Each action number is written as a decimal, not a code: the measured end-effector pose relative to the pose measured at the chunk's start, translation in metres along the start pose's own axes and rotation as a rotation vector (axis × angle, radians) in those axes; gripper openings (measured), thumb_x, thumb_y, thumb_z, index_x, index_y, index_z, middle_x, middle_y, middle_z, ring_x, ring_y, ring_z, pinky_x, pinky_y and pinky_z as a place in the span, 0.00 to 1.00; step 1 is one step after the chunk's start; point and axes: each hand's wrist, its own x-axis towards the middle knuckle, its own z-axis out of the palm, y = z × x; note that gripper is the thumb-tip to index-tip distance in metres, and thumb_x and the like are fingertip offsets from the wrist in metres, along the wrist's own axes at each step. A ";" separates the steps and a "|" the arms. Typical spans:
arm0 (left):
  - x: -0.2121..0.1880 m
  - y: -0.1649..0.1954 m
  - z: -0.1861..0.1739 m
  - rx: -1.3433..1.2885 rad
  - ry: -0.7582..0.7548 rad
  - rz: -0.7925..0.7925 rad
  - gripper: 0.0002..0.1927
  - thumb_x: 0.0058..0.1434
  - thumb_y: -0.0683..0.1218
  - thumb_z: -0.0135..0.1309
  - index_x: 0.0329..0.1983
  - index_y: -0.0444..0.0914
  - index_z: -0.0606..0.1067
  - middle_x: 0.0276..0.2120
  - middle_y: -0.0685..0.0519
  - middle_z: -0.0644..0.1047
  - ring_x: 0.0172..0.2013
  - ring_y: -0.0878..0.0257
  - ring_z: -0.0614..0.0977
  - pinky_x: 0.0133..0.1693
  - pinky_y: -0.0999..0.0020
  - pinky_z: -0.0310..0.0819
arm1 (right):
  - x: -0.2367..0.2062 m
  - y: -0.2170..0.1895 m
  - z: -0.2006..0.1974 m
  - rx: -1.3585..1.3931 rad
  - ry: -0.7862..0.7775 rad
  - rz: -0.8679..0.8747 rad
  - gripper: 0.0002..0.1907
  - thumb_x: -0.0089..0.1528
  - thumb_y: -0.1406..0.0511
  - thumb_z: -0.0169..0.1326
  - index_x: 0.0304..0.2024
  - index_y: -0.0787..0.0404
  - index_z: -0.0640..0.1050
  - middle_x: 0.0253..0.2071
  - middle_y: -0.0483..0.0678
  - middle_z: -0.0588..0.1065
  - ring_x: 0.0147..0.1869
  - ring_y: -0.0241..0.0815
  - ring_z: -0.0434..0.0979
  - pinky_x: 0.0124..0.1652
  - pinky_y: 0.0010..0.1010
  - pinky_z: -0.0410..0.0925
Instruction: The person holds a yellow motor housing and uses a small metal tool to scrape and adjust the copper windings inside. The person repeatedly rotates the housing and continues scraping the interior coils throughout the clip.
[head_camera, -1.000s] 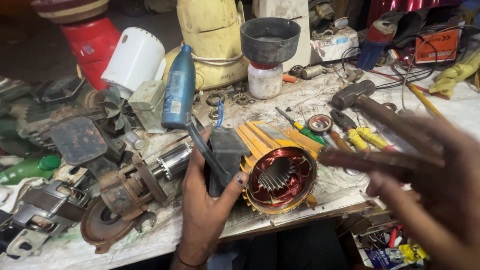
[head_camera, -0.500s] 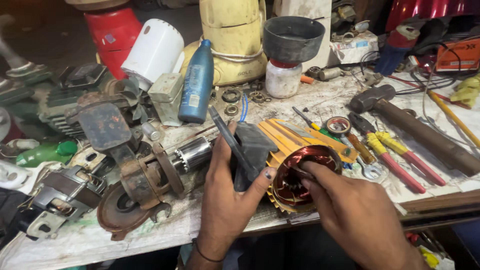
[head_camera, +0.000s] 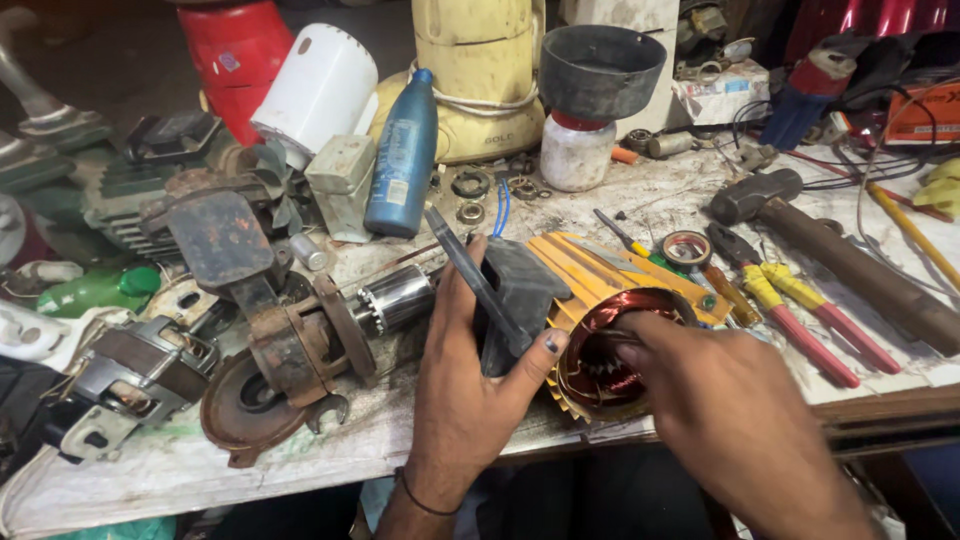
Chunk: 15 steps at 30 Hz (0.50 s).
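Gripping the dark block (head_camera: 515, 300) on the yellow-finned motor shell (head_camera: 610, 290) with my left hand (head_camera: 470, 390), I have my thumb curled round its front and my fingers closed behind it. My right hand (head_camera: 735, 420) reaches into the shell's open end, fingertips on the copper winding (head_camera: 600, 355); how tightly they are closed I cannot tell. The shell lies near the bench's front edge. Behind it stands a blue bottle (head_camera: 400, 165), a white tub (head_camera: 320, 90) tipped against a red canister (head_camera: 235, 45), and a white jar (head_camera: 578, 150) topped by a black funnel (head_camera: 603, 68). A small white carton (head_camera: 722, 90) and an orange box (head_camera: 920, 110) sit far right. Red-handled pliers (head_camera: 800, 315) and a hammer (head_camera: 840, 255) lie right; a rusty grinder (head_camera: 290, 350) crowds the left.
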 end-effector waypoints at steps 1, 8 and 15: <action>0.000 0.000 0.000 -0.009 -0.003 -0.006 0.45 0.60 0.52 0.64 0.75 0.33 0.56 0.71 0.34 0.64 0.71 0.41 0.66 0.68 0.54 0.61 | 0.000 0.002 0.000 -0.020 0.014 -0.043 0.12 0.61 0.62 0.57 0.47 0.53 0.82 0.24 0.57 0.79 0.31 0.58 0.81 0.35 0.49 0.70; 0.001 0.001 0.000 -0.032 0.001 -0.006 0.45 0.61 0.53 0.63 0.75 0.33 0.56 0.70 0.35 0.65 0.70 0.43 0.69 0.67 0.54 0.63 | -0.001 -0.005 -0.009 -0.101 0.022 -0.082 0.15 0.61 0.64 0.53 0.51 0.53 0.80 0.27 0.56 0.80 0.33 0.54 0.83 0.36 0.46 0.73; 0.002 0.003 0.000 -0.026 -0.010 -0.009 0.45 0.61 0.54 0.63 0.75 0.33 0.57 0.68 0.36 0.67 0.69 0.43 0.70 0.66 0.54 0.65 | 0.001 -0.019 -0.012 -0.267 -0.015 -0.193 0.22 0.55 0.69 0.52 0.53 0.49 0.78 0.31 0.52 0.81 0.31 0.53 0.83 0.33 0.46 0.73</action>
